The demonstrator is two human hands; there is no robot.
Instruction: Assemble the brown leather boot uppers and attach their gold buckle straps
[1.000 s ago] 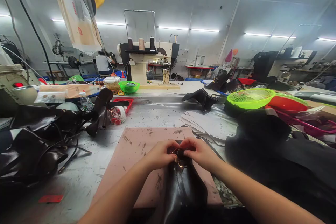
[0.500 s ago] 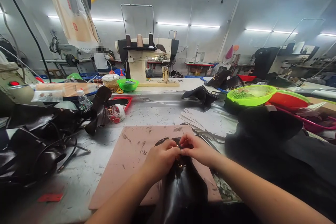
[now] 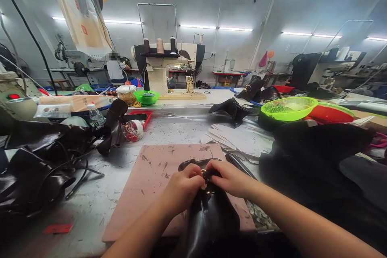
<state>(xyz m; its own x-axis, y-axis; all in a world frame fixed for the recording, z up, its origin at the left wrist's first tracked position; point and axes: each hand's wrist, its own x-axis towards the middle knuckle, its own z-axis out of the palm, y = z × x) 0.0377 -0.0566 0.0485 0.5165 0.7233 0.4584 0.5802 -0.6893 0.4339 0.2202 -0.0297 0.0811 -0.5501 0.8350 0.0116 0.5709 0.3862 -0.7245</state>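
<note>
A glossy dark brown leather boot upper (image 3: 211,219) lies lengthwise in front of me, its far end on the pink board (image 3: 130,209). Near that far end is a gold-coloured buckle (image 3: 203,186), partly hidden by my fingers. My left hand (image 3: 186,187) is closed in a pinch at the buckle's left side, thumb and forefinger on it. From the right, my right hand (image 3: 228,175) bends its fingers over the leather beside the buckle, closed, with the fingertips mostly hidden. Whatever lies between the right fingertips is too small to make out.
Dark leather pieces (image 3: 36,169) pile up on the left. White paper sheets (image 3: 232,139) lie beyond the board, near a black leather piece (image 3: 231,109). Black material (image 3: 314,169) and a green basket (image 3: 287,109) are on the right. A sewing machine (image 3: 169,64) stands ahead.
My right hand has turned and come lower, its raised fingers now bent down onto the leather. The left hand has shifted slightly, and more of the buckle shows between the hands.
</note>
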